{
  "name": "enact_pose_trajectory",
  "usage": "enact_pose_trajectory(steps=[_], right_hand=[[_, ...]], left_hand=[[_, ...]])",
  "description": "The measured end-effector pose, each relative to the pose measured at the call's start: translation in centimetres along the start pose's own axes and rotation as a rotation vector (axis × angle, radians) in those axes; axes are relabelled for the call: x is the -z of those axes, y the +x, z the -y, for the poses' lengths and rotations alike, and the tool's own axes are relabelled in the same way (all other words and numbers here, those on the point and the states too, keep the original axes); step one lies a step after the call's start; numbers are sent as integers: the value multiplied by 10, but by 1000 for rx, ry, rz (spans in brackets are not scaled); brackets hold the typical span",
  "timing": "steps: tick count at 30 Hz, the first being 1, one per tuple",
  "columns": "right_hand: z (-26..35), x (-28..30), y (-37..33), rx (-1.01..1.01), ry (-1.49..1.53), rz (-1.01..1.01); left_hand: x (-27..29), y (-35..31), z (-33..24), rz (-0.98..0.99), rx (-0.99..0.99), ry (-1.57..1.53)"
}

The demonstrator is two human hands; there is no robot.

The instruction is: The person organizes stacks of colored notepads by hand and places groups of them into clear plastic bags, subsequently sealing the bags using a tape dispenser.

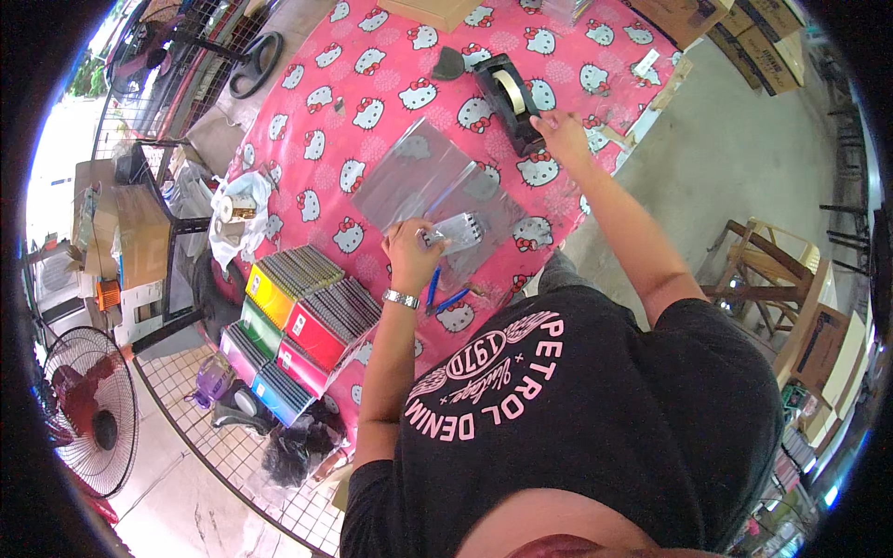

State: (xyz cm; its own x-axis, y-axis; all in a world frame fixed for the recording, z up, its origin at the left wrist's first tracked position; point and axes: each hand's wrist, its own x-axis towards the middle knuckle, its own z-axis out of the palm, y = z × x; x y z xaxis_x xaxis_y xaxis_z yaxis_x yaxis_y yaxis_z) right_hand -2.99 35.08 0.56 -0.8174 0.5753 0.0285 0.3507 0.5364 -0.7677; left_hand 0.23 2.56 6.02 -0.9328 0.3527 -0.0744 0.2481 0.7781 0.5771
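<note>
My left hand (pixel 410 253) is closed on a small spiral notepad (pixel 458 232) that looks wrapped in clear plastic. Under it, a clear plastic sheet (pixel 409 177) lies on the pink cartoon-print tablecloth (pixel 321 200). My right hand (pixel 566 141) reaches forward, its fingers closed at the near right side of a black tape dispenser (pixel 521 126). A pale tape roll (pixel 509 90) sits in that dispenser; whether a strip of tape is between the fingers is hidden. Two blue pens (pixel 433 286) lie beside my left wrist.
Stacked spiral notebooks (pixel 312 321) in several colours stand at the table's left edge. A white plastic bag (pixel 240 219) sits beyond them. At the far edge lies a cardboard box (pixel 433 11), with a dark rounded piece (pixel 447 64) nearer. A fan (pixel 93 414) stands at the left.
</note>
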Motion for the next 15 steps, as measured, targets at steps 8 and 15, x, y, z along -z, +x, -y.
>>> enact_pose_trajectory(steps=[8,15], right_hand=[[-37,-8,-32,-79,638,158],[-52,-40,-48,-686,1196,1131]], left_hand=[[-6,-3,25,17,-51,-170],[-14,-2,19,-61,-27,-260]])
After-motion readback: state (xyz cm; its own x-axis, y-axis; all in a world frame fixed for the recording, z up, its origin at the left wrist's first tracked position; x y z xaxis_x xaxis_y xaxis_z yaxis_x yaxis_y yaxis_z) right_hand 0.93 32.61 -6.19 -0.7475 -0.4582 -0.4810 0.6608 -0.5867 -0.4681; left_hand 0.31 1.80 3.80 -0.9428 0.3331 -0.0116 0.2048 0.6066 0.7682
